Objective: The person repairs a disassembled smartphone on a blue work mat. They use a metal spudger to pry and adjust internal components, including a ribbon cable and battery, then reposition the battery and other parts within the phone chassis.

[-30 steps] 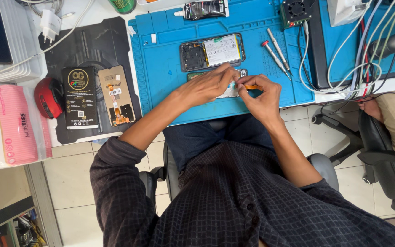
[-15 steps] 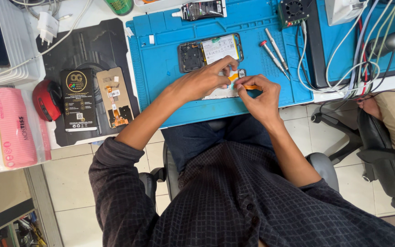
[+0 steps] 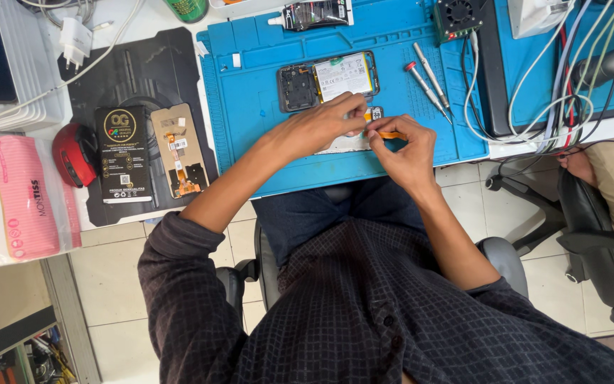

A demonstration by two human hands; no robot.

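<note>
My left hand (image 3: 319,129) lies over a pale flat phone part (image 3: 346,146) on the blue work mat (image 3: 250,107), its fingertips pinched at the part's far edge. My right hand (image 3: 405,148) meets it from the right and grips a small orange tool (image 3: 393,134), tip against the same part. A small dark component (image 3: 376,113) sits just beyond my fingertips. An opened phone (image 3: 328,78) with a white battery lies on the mat right behind both hands.
Two screwdrivers (image 3: 428,80) lie right of the phone. A black mat (image 3: 143,64) on the left carries a black box (image 3: 124,153) and a display part (image 3: 179,149). Beside it are a red round object (image 3: 72,153) and a pink tissue pack (image 3: 19,203). Cables (image 3: 548,107) hang at the right, where another person's hand (image 3: 575,163) shows.
Both hands stay on the pale part; the fingertips have shifted only slightly. Nothing else on the bench has moved.
</note>
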